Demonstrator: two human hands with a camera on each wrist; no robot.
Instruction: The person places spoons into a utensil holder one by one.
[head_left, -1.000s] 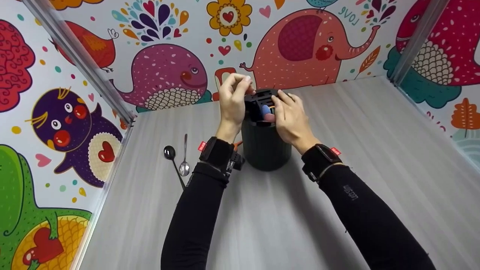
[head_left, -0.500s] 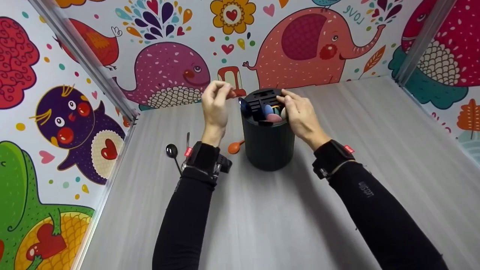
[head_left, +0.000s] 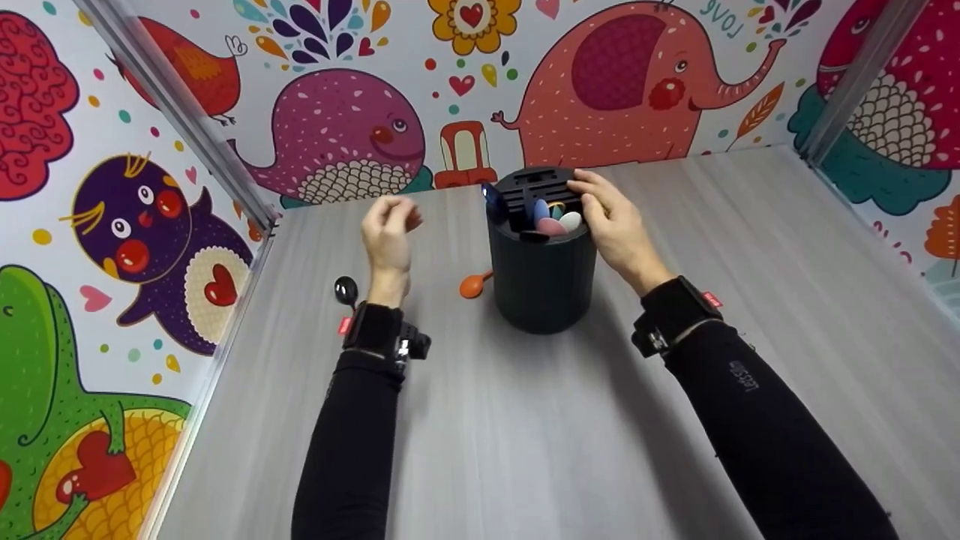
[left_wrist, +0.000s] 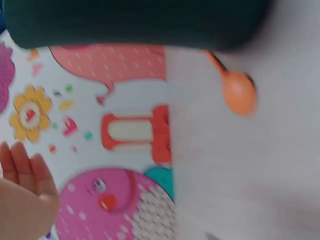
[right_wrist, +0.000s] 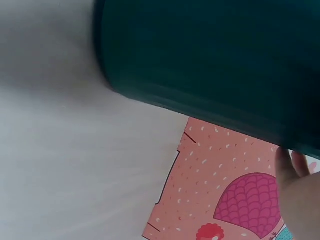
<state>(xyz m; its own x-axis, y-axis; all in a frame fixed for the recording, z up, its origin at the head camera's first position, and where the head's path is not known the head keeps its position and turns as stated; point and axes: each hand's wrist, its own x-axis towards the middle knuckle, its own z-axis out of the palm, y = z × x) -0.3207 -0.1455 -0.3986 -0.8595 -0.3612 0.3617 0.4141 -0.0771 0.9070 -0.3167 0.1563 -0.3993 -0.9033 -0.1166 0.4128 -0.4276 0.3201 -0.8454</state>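
A dark green cylindrical utensil holder (head_left: 544,281) stands upright on the table, its black slotted top (head_left: 536,187) facing up. Several rounded ends, including a pink one (head_left: 551,226) and a white one (head_left: 571,220), poke out at its front; a shiny dark blue piece (head_left: 491,199) rises at the left rim. My right hand (head_left: 619,229) rests against the holder's upper right rim, fingers on the edge. To the left, my left hand (head_left: 388,236) hovers above the table, fingers loosely bent around nothing. An orange spoon (head_left: 474,285) lies beside the holder, its handle end hidden behind it.
A black spoon (head_left: 346,290) lies farther left, partly covered by my left wrist. Decorated panels with cartoon animals enclose the back and sides of the grey table (head_left: 480,420).
My left hand has moved away from the holder's top, leftward and down. My right hand stays at the right rim. The orange spoon has come into fuller view, while the silver spoon is now hidden.
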